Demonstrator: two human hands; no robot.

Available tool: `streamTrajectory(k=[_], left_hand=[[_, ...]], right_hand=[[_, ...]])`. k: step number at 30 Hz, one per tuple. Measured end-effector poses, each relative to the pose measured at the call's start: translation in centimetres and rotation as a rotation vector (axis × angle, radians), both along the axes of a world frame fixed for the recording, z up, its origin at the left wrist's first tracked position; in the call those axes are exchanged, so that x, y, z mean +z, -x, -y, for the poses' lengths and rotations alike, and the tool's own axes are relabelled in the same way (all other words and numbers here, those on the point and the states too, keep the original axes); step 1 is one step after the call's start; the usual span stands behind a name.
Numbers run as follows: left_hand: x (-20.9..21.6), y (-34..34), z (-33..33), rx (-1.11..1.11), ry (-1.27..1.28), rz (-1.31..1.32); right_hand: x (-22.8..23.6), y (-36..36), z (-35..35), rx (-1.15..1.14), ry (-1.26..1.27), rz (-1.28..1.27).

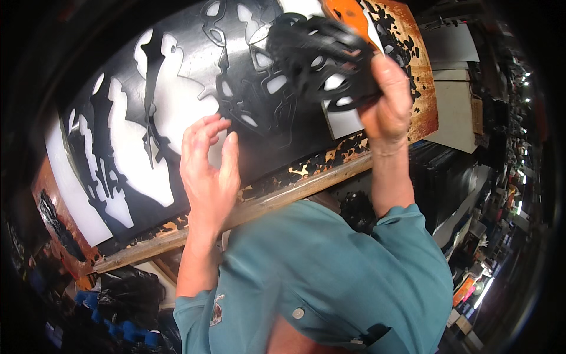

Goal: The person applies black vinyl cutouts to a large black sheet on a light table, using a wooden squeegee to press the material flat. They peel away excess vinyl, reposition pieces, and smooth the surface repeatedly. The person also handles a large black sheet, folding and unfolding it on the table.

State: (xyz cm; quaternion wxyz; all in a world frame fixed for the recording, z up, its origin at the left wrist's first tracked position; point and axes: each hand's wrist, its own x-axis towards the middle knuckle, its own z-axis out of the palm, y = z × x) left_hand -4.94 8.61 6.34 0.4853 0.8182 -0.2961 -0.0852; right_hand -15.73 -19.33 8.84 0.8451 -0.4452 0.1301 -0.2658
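Note:
A black sheet (259,154) with curved shapes cut through it lies before me, and white surface shows through the openings. Some outlines in its middle are cut or scored with the black material still in place. My right hand (389,97) grips a bunch of flat black cut-out pieces (318,59), blurred by motion, over the right part of the sheet. They partly cover an orange object (348,16) at the far edge. My left hand (209,165) hovers over the sheet beside a large white opening (180,103), its thumb and fingers apart and nothing held.
A wooden rail (295,197) runs along the near edge of the work surface. The rusty brown board (425,88) at the right carries many black scraps. Beyond it lie stacked pale sheets (454,106). Dark plastic bags (130,292) and a blue object (121,327) sit below at the left.

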Motion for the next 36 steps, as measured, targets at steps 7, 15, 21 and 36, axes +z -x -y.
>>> streamTrajectory(k=[7,15,21,36], left_hand=[[1.1,-1.0,-0.5,0.119,0.063,-0.784],[1.6,-2.0,-0.2,0.041,0.03,-0.822],[2.1,-3.3,0.8,-0.215,-0.114,-1.038],[0.3,-3.9,0.8,-0.166,0.056,-1.152]], right_hand=[[5.5,1.9,2.2,-0.577,0.897,-0.235],[-4.8,0.2,-5.0,0.123,1.629,-0.092],[-6.5,0.6,-5.4,0.129,1.606,-0.145],[-7.0,0.3,-5.1,0.131,1.564,-0.179]])
